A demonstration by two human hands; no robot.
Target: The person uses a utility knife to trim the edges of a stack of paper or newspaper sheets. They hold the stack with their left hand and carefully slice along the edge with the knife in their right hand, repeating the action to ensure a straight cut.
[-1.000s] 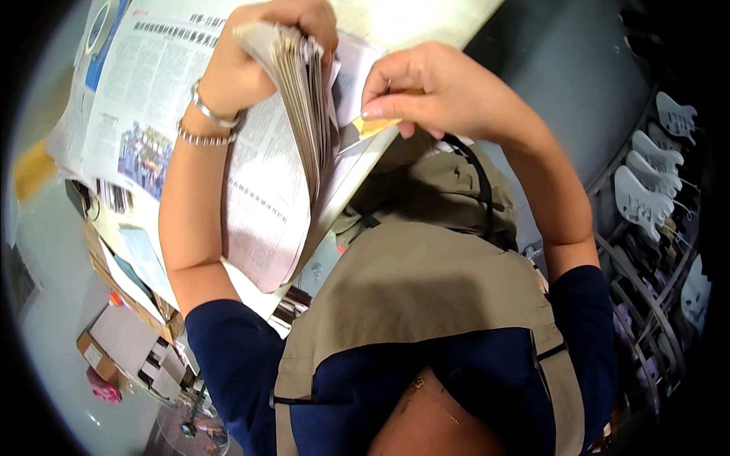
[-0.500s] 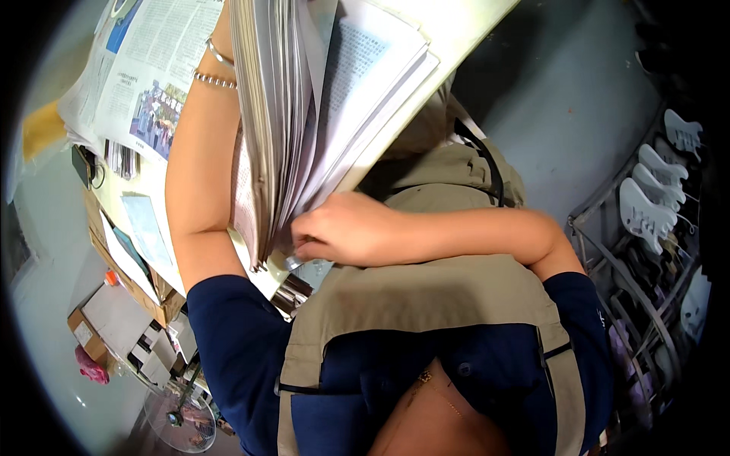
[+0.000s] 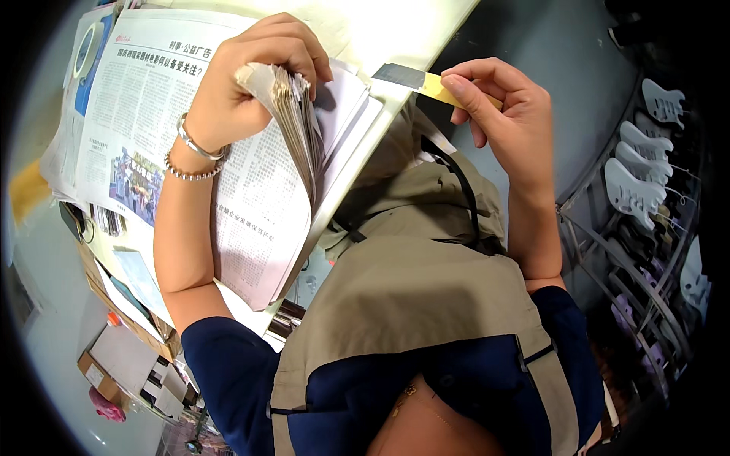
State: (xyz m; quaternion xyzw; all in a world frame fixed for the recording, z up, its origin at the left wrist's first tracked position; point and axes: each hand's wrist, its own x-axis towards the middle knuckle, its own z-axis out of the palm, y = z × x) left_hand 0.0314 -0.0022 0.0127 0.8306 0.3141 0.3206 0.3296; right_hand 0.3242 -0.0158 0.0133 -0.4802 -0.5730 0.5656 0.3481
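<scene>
My left hand point(image 3: 255, 80) grips a thick stack of folded newspapers point(image 3: 293, 114) by its edge and lifts it up off an open newspaper point(image 3: 152, 114) spread on the white table point(image 3: 395, 30). Two bracelets point(image 3: 192, 156) circle that wrist. My right hand point(image 3: 506, 114) is off the table's edge, pinching a small yellow paper strip point(image 3: 445, 90) whose dark end touches the table corner. White sheets point(image 3: 346, 114) lie under the lifted stack.
Cardboard boxes point(image 3: 114, 365) and papers sit on the floor at the lower left. A rack of white and purple guitar-shaped cutouts point(image 3: 639, 182) stands at the right. My tan apron and blue sleeves fill the lower middle.
My right hand has come out from under the stack and risen to the table corner with the yellow strip. My left hand has lowered the stack toward the table.
</scene>
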